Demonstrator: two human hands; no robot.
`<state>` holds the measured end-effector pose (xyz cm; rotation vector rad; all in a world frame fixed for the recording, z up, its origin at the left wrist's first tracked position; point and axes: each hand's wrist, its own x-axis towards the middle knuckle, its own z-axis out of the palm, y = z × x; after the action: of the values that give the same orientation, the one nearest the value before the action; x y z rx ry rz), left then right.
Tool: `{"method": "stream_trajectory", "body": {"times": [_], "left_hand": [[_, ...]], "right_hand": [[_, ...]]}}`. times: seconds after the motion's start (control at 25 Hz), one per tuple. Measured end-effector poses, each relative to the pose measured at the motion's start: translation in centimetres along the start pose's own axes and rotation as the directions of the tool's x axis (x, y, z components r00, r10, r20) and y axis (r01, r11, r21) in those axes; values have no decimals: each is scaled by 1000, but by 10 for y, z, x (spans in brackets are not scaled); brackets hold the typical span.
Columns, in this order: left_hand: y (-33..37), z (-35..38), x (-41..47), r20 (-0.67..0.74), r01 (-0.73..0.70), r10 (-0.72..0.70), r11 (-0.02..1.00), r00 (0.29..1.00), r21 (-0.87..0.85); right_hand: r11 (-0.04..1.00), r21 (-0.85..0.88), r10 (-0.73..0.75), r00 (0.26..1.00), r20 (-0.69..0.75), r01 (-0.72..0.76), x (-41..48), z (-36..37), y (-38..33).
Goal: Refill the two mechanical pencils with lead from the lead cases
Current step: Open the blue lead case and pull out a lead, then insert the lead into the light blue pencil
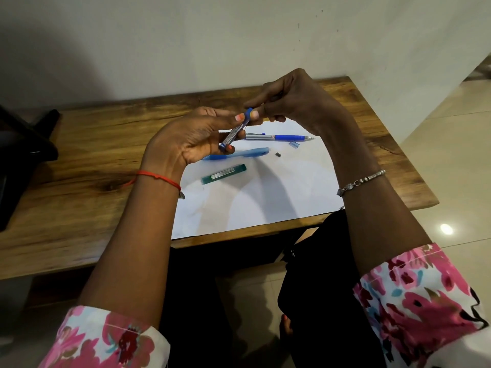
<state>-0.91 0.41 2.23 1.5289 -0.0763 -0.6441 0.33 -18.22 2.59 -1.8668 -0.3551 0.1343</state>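
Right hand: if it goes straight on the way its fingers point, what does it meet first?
The blue cap of the lead case, which the fingers of the right hand seem to pinch. Just behind it are the fingertips of the left hand. Depth is hard to judge.

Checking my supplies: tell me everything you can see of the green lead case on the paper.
The green lead case is a slim, translucent, plastic-looking box with a pale printed label. It lies flat and slightly slanted on the white paper, apart from the light blue pencil. Nothing else touches it.

White paper sheet (252,203) on wooden table (93,144)
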Motion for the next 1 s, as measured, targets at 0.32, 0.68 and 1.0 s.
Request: {"method": "stream_trajectory", "body": {"times": [0.32, 0.68, 1.0], "left_hand": [[2, -6, 2, -42, 28, -22, 991, 999, 130], [-1, -8, 1, -87, -69, 86, 980, 992, 185], [1, -2, 0, -101, -46, 63, 986, 993, 159]], "right_hand": [[998, -40, 60, 995, 84, -57, -10, -11, -1], [704, -678, 526, 796, 300, -210, -10, 2, 1], [965, -103, 239, 971, -29, -240, -8, -3, -1]]}}
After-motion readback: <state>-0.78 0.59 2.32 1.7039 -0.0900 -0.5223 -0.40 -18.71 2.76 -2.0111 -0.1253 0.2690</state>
